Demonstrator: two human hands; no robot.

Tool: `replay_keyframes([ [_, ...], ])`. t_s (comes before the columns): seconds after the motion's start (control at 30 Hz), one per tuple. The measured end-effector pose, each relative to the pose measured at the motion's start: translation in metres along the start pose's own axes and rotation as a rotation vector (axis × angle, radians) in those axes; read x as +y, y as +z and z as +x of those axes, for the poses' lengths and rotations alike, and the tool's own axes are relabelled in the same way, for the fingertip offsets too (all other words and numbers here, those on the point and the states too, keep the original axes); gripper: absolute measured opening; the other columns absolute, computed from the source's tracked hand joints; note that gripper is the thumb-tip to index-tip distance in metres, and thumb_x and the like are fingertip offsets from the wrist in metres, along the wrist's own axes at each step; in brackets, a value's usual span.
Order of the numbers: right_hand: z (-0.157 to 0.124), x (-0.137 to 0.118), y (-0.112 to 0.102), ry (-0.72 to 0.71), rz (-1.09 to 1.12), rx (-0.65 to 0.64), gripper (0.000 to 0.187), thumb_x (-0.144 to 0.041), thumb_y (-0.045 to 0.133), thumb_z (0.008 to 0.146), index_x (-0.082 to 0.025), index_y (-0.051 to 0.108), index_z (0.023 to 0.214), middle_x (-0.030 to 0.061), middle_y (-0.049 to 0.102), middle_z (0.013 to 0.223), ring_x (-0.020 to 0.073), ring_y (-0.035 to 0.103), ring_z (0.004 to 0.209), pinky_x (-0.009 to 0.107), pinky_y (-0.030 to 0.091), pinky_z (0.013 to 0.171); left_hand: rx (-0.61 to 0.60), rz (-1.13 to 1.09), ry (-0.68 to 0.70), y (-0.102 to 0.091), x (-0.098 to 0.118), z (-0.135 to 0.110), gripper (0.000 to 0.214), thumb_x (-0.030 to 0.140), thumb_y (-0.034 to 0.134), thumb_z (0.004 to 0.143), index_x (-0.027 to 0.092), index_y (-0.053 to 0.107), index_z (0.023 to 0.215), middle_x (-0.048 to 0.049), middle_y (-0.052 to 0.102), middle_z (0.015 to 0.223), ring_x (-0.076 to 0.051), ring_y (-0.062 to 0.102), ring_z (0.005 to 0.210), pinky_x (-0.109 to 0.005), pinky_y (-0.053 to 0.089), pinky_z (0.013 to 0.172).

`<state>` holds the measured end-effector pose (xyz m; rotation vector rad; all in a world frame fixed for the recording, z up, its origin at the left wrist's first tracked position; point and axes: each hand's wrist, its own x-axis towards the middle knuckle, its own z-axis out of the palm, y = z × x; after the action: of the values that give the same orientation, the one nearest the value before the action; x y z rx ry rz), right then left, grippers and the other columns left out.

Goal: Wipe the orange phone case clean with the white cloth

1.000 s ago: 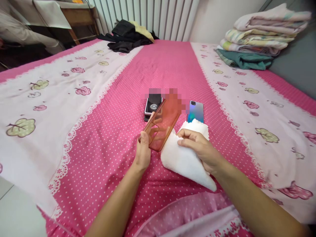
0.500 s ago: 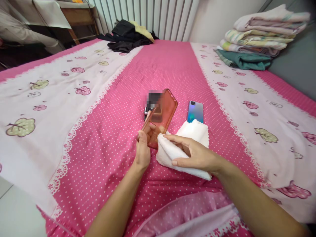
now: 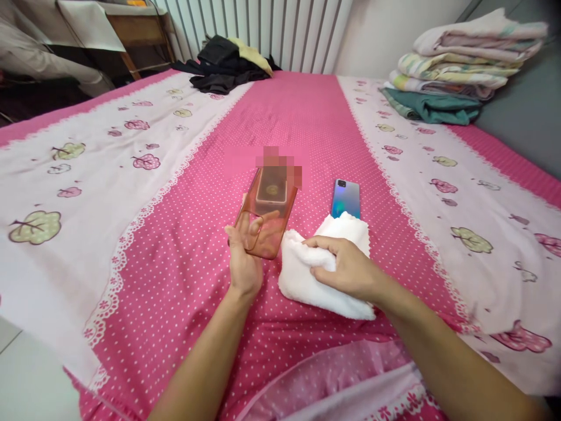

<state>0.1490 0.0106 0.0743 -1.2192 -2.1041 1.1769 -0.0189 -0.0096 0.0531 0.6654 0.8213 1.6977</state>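
Note:
My left hand [image 3: 246, 266] holds a see-through reddish-orange phone case [image 3: 268, 240], its fingers showing through it from behind. Through the upper part of the case a dark object with a pale rim and a round mark [image 3: 272, 190] shows; a blurred patch hides its top. My right hand [image 3: 346, 266] pinches a fold of a white cloth [image 3: 307, 280], which lies bunched on the bed to the right of the case. Just beyond the cloth lies a blue-violet phone [image 3: 346, 197], back side up, its near end covered by the cloth.
The bed wears a pink dotted sheet [image 3: 302, 117] with white printed side bands. Dark clothes [image 3: 219, 58] lie at its far end before a white radiator [image 3: 258, 29]. Folded bedding [image 3: 464, 64] is stacked far right. A person's leg [image 3: 52, 58] shows at far left.
The case has swung flatter and moved slightly left and down with my left hand. My right hand has shifted a little right, drawing the cloth's raised edge away from the case.

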Motion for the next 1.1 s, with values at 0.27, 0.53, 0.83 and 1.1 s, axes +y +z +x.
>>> replay_keyframes([
  [0.27,0.001,-0.002,0.004,-0.035,0.063,-0.104,0.021,-0.013,0.055,0.068,-0.019,0.062,0.086,0.0013,0.066,0.088,0.0196,0.061,0.082,0.029,0.045,0.074,-0.074,-0.021,-0.179,0.001,-0.01,-0.007,0.055,0.062,0.035,0.086,0.024,0.058,0.117,-0.0061,0.069,0.085,-0.021,0.067,0.079,-0.031,0.052,0.071],
  [0.53,0.003,-0.003,0.001,0.286,0.344,-0.041,0.044,-0.06,0.052,0.077,-0.017,0.057,0.069,-0.0002,0.056,0.058,0.0135,0.049,0.052,0.025,0.035,0.048,0.017,-0.091,-0.007,-0.004,-0.004,0.004,0.058,0.054,0.021,0.093,0.018,0.052,0.124,-0.0033,0.064,0.063,-0.014,0.058,0.053,-0.025,0.048,0.062],
  [0.83,0.03,0.028,0.012,0.079,0.148,0.212,0.033,-0.041,0.052,0.082,-0.017,0.067,0.097,0.0081,0.069,0.099,0.0234,0.061,0.092,0.036,0.044,0.083,-0.001,-0.164,-0.051,0.003,-0.004,-0.003,0.058,0.058,0.031,0.089,0.019,0.053,0.125,-0.0029,0.061,0.061,-0.019,0.064,0.065,-0.032,0.051,0.069],
  [1.1,0.027,0.013,0.013,0.21,0.56,0.218,0.031,-0.046,0.066,0.069,-0.017,0.058,0.064,-0.0041,0.053,0.059,0.0099,0.045,0.055,0.023,0.033,0.054,0.051,-0.209,-0.094,0.003,-0.004,-0.003,0.057,0.056,0.031,0.09,0.019,0.051,0.129,-0.003,0.062,0.062,-0.02,0.066,0.071,-0.034,0.052,0.073],
])
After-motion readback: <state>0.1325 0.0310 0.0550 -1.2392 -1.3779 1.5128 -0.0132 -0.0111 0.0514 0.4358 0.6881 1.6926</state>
